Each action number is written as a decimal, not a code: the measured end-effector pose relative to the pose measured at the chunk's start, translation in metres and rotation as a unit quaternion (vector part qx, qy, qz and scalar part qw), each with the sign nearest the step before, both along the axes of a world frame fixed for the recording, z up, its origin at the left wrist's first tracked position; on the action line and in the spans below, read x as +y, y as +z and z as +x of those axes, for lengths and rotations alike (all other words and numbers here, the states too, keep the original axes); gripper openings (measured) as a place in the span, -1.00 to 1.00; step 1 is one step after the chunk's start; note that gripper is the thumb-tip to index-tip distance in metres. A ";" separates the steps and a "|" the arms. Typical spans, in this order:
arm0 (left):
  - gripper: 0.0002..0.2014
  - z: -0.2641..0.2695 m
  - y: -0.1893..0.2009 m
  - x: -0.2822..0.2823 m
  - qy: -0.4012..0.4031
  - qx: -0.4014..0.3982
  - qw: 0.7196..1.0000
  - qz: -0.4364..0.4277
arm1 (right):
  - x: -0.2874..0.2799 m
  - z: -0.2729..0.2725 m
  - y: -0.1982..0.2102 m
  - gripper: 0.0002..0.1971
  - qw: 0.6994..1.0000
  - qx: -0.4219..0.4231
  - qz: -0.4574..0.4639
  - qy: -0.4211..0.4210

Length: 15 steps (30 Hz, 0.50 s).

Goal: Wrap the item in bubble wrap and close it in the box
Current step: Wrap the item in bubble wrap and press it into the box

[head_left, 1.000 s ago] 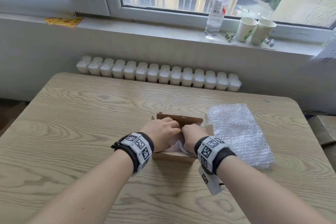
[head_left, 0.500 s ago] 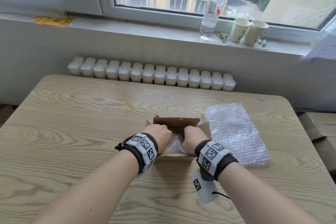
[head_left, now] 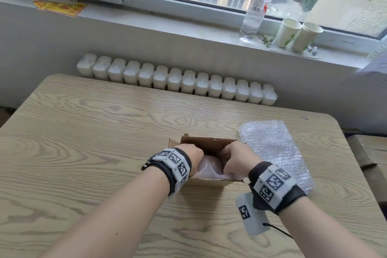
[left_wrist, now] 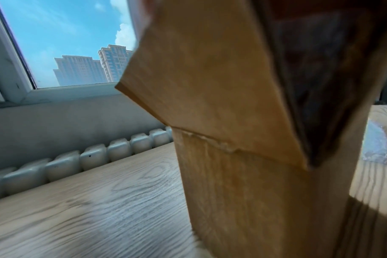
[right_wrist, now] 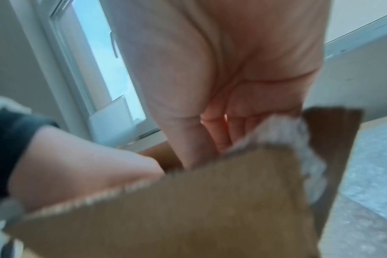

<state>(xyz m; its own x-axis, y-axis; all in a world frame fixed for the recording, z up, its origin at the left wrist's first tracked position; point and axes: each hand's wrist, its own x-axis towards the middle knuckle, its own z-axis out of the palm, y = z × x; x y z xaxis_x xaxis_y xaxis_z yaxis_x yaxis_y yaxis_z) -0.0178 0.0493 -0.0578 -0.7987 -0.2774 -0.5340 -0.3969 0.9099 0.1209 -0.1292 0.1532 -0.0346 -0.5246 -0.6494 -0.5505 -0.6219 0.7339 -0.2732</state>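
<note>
Both hands are down in the open box (head_left: 211, 182) on the surface (head_left: 83, 153). The left hand (head_left: 191, 156) and right hand (head_left: 237, 160) are curled onto the wrapped item (head_left: 207, 168), which sits inside the box (can't make out what's under the wrap). Flaps are up. A spare sheet (head_left: 274, 151) of bubble wrap lies just right of the box, bottle (head_left: 258, 4) and two cups (head_left: 298, 34) on the sill.

Both forearms are bare. A black wrist strap (head_left: 167, 170) studded with white blocks printed with black square codes is worn on each wrist; a thin black cable (head_left: 278, 231) is trailed from the right one.
</note>
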 end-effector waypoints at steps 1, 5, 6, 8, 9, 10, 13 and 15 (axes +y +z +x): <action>-0.67 -0.003 0.000 0.000 0.009 -0.009 1.000 0.009 | 0.004 -0.005 0.003 -0.73 1.000 -0.013 -0.004 -0.006; -0.64 -0.016 0.000 0.000 0.026 -0.059 0.997 0.045 | 0.007 -0.014 0.004 -0.68 0.999 -0.036 -0.023 -0.008; -0.64 -0.018 0.000 0.000 0.032 -0.063 0.996 0.056 | 0.006 -0.013 0.002 -0.73 0.999 -0.040 -0.025 0.002; -0.65 -0.019 0.001 0.001 0.041 -0.052 0.995 0.072 | 0.006 -0.010 0.000 -0.81 0.998 -0.047 -0.025 0.046; -0.66 -0.018 0.002 0.002 0.040 -0.040 0.996 0.073 | 0.005 -0.007 0.000 -0.79 0.996 -0.038 -0.020 0.078; -0.67 -0.016 0.003 0.003 0.036 -0.026 0.997 0.067 | 0.004 -0.005 -0.001 -0.74 0.994 -0.025 -0.013 0.106; -0.67 -0.005 0.013 0.001 0.008 0.047 0.999 0.014 | -0.004 0.001 -0.008 -0.53 0.983 0.032 0.000 0.182; -0.66 0.003 0.024 -0.002 -0.007 0.062 0.998 -0.025 | -0.008 0.006 -0.012 -0.56 0.973 0.060 0.017 0.224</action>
